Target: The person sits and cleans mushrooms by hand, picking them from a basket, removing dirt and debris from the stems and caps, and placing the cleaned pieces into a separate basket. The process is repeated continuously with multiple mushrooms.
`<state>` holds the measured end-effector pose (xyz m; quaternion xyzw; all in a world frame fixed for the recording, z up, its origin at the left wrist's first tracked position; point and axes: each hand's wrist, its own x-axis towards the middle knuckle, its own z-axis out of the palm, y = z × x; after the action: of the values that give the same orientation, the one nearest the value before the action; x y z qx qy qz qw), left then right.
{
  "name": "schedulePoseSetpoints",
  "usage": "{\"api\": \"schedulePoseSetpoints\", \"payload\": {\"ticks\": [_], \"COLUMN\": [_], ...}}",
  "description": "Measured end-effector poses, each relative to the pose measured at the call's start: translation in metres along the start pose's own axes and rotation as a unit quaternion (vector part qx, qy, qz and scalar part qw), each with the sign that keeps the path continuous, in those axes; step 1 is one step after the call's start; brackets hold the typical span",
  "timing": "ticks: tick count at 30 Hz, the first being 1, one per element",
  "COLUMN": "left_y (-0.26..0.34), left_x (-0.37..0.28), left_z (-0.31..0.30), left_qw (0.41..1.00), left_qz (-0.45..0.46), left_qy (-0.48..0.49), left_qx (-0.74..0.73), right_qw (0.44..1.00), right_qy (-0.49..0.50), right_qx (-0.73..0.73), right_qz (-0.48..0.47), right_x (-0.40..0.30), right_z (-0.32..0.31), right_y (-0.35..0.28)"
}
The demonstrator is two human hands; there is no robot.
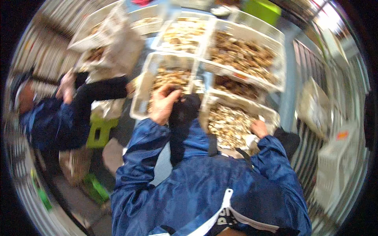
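My left hand (164,103) is over the near edge of a white plastic basket (137,100) of small brown and cream pieces, perhaps mushrooms. Its thumb and fingers come together near a small dark thing; blur hides whether they hold it. My right hand (260,128) reaches into a second white basket (273,116), at the right side of a heap of pale pieces (227,125). Its fingertips are partly hidden, and I cannot tell if they grip a piece.
Beyond are white baskets of pale pieces (183,35) and browner pieces (242,56). A co-worker (56,118) sits at the left beside stacked baskets (88,42) and a green stool (102,131). White sacks (314,109) stand at the right; a green crate (262,11) is at the back.
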<state>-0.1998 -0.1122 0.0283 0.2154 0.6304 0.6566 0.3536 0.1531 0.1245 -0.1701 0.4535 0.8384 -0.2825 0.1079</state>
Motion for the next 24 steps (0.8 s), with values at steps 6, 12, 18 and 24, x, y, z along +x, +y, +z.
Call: {"api": "schedulePoseSetpoints", "payload": {"ticks": [6, 12, 18, 24], "left_y": [-0.045, -0.060, -0.090, -0.101], "left_x": [0.052, 0.110, 0.208, 0.326], "left_z": [0.092, 0.160, 0.170, 0.044], "left_qw": [0.957, 0.902, 0.835, 0.875], "left_qz": [0.128, 0.028, 0.212, 0.166], "left_qy": [-0.147, -0.300, -0.181, 0.071], "left_qx": [0.216, 0.310, 0.474, 0.449], "right_qw": [0.994, 0.979, 0.922, 0.901], "right_qy": [0.004, 0.051, 0.159, 0.282], "right_qx": [0.100, 0.176, 0.335, 0.327], "right_qz": [-0.033, -0.091, -0.111, -0.042], "right_x": [-0.040, -0.057, -0.054, -0.001], "right_z": [-0.015, -0.036, -0.084, -0.189], "right_y": [-0.010, -0.025, -0.035, 0.019]}}
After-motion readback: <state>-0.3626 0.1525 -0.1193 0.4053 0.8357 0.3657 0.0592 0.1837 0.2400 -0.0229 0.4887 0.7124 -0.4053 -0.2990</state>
